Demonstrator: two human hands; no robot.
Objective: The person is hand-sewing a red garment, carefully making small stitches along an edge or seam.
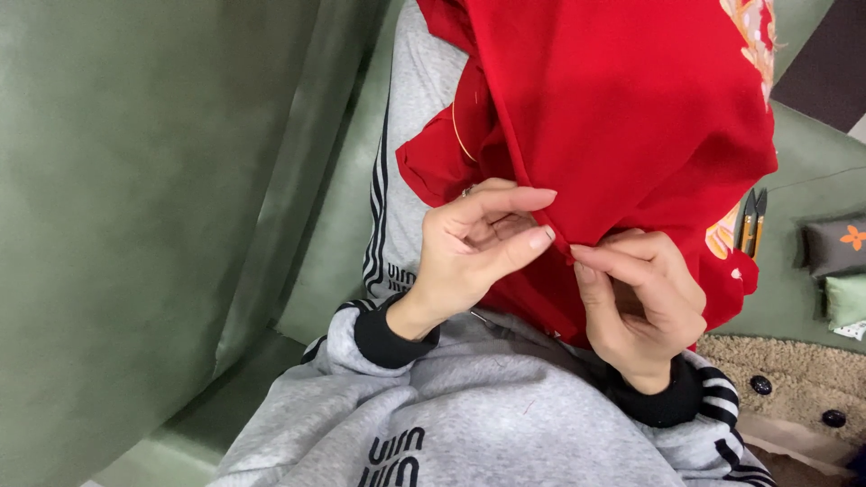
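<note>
- I see a green sofa (135, 225) filling the left of the scene and running on behind to the far right.
- I see a red cloth (622, 117) draped down from the far middle over my lap; it has pale embroidery at its right edge.
- My grey sweatshirt (478, 406) with black cuffs fills the near middle.
- My left hand (474, 248) sits just left of the cloth's folded edge, its fingers (539, 238) pinched on that edge.
- My right hand (645, 302) is just right of it, fingers (586, 261) clenched on the same fold, nearly touching the left fingertips.
- A beige rug (803, 365) lies near right, with two dark beads on it.
- Small cushions (837, 245) sit at the right edge.
- Thread snips (750, 224) lie on the sofa just right of the cloth.
</note>
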